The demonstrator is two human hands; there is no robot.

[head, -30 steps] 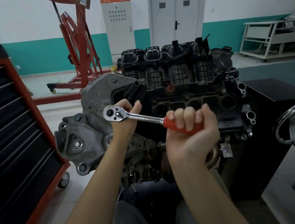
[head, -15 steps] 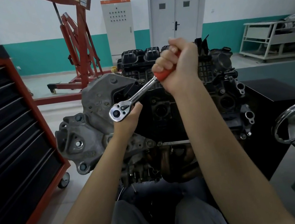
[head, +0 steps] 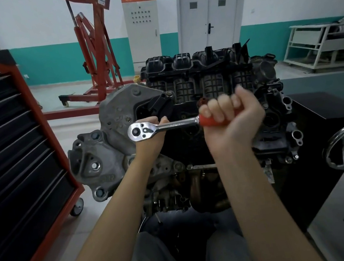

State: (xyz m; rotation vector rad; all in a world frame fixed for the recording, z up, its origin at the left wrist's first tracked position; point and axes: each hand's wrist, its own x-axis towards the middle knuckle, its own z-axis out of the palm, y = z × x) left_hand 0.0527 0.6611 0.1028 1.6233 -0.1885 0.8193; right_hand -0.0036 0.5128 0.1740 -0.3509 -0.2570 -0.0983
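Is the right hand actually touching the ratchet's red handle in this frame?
Touching. The head view shows the right hand with its fingers curled round the red handle of the ratchet, and no gap between them.

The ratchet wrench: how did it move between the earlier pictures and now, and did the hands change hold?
The right hand swung the red handle up, then back down; the ratchet wrench now lies about level, handle to the right. Nothing was taken or let go. The left hand stays at the wrench head; the engine has not moved.
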